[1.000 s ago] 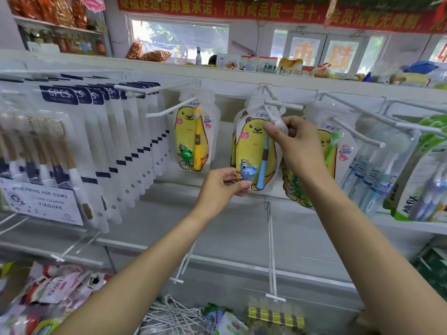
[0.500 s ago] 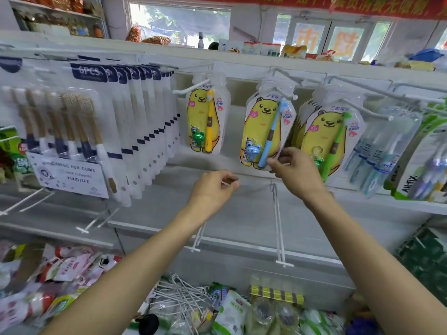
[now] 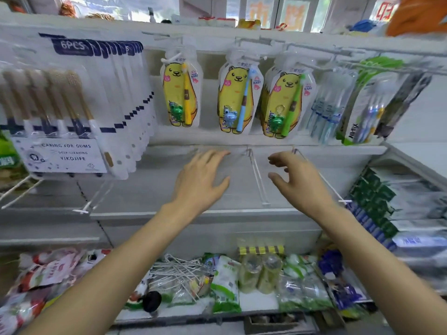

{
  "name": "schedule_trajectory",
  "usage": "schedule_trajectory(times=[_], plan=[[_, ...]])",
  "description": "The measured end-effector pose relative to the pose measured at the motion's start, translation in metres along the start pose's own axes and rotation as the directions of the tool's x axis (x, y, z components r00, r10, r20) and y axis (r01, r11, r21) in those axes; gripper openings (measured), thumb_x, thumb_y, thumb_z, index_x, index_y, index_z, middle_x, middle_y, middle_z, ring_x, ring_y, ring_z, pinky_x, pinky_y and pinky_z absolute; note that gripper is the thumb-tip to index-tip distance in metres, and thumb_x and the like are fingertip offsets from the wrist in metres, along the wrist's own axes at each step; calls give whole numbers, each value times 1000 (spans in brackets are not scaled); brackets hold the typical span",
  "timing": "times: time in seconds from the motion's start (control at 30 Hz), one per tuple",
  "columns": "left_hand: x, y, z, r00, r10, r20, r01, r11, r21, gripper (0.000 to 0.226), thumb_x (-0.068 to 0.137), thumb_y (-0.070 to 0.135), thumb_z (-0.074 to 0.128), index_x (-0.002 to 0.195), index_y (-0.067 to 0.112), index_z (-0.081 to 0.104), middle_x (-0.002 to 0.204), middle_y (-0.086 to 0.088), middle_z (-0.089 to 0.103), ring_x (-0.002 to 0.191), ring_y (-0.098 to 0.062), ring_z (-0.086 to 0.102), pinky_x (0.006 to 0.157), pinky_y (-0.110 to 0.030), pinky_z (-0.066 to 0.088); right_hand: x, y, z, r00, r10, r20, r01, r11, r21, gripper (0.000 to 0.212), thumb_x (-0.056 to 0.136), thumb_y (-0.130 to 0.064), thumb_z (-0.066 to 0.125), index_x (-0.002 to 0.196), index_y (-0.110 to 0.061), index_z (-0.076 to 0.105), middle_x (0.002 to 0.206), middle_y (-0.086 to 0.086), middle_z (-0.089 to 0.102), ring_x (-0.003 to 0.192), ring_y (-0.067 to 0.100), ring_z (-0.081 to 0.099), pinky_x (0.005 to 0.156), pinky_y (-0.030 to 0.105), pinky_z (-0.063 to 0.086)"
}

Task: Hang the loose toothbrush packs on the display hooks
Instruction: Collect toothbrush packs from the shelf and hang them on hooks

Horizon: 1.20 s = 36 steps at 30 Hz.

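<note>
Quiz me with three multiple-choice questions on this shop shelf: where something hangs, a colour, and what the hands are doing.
1. Where does the bear pack with the blue toothbrush hang?
A. left of the three
B. middle
C. right

2. What colour is the brush in the right bear pack?
A. green
B. red
C. black

3. What are the left hand and right hand holding?
A. a pack each
B. one hook together
C. nothing

Answers: 1 B, bear packs flank it; 2 A, its brush is green; 3 C, both hands are empty with fingers spread.

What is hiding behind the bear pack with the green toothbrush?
Behind the green toothbrush pack hang more yellow bear packs on the same hook; only their left edges peek out. How many there are, and their toothbrush colours, stays covered.
</note>
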State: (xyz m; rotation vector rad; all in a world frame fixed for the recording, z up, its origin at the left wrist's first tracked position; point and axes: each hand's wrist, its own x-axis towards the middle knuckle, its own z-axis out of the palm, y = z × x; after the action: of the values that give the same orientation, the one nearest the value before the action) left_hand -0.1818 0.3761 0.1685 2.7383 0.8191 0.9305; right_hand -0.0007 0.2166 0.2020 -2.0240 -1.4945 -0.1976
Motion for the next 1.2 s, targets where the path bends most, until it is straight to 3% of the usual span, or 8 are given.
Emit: schedule_trajectory(times=[0.13, 0.27, 0.5, 0.83, 1.0, 1.2], plan=[[-12, 26, 2, 992, 125, 24, -125, 992, -11, 59, 88, 39, 65, 143, 27, 47, 140, 1, 54, 128, -24, 48, 101, -43, 47, -41, 4, -20, 1000, -17, 10, 18, 992, -127, 38, 95, -20, 66, 131, -12, 58, 128, 6, 63, 118, 24, 59, 96, 33, 44], [-20, 61, 11, 978, 204, 45, -201, 978, -55, 59, 87, 40, 65, 142, 26, 49, 143, 1, 51, 129, -23, 47, 101, -43, 45, -80, 16, -40, 1000, 21, 8, -18, 969, -245, 43, 97, -26, 63, 137, -16, 52, 131, 4, 60, 115, 27, 60, 87, 41, 51], [-31, 144, 38, 934, 355, 49, -346, 928, -135, 51, 88, 39, 65, 134, 24, 53, 139, 2, 51, 124, -23, 48, 100, -44, 46, -153, 64, -84, 994, 108, -32, -112, 950, -292, 53, 94, -28, 65, 142, -16, 47, 136, 4, 56, 119, 28, 56, 91, 41, 49], [-36, 324, 112, 851, 508, 130, -477, 853, -211, 49, 90, 39, 61, 135, 23, 51, 134, 1, 53, 123, -21, 51, 104, -42, 45, -275, 182, -191, 963, 259, -69, -267, 899, -348, 57, 95, -36, 63, 145, -20, 42, 143, -1, 51, 126, 23, 50, 94, 34, 44], [-36, 422, 153, 809, 568, 155, -520, 813, -263, 52, 90, 39, 62, 138, 25, 48, 139, 4, 50, 127, -18, 48, 106, -38, 41, -332, 242, -244, 941, 327, -88, -336, 868, -366, 58, 95, -35, 63, 147, -19, 42, 145, 1, 51, 130, 24, 48, 102, 38, 44], [-29, 518, 204, 735, 656, 171, -588, 742, -322, 51, 89, 34, 67, 136, 22, 52, 134, 1, 54, 122, -21, 50, 105, -36, 41, -384, 300, -299, 901, 408, -148, -433, 821, -372, 57, 92, -30, 69, 143, -16, 46, 140, 3, 55, 126, 26, 51, 100, 38, 43]])
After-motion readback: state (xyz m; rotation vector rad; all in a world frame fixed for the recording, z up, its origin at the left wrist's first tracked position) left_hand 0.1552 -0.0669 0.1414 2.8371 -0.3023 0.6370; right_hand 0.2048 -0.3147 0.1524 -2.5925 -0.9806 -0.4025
